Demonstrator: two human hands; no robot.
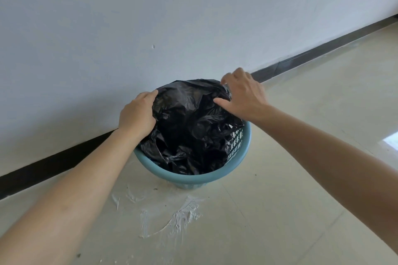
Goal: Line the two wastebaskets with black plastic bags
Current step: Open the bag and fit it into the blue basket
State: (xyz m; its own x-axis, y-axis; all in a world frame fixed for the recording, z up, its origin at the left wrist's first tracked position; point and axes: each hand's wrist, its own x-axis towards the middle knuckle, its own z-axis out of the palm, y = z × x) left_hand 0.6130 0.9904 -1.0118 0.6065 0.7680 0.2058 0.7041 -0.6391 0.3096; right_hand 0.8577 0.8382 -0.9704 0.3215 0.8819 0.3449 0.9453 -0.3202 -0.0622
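White plaster smears (pixel 172 219) marked the tiled floor (pixel 280 200) nearest the camera. Beyond them stood a blue wastebasket (pixel 193 177) against the wall (pixel 150 17), a crumpled black plastic bag (pixel 189 127) inside. The left hand (pixel 136 115) and right hand (pixel 243 95) each pinched the bag's edge at the far rim.

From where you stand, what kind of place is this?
Probably a bare indoor room or hallway: a plain white wall, a dark baseboard and glossy floor tiles smeared with white plaster or paint.
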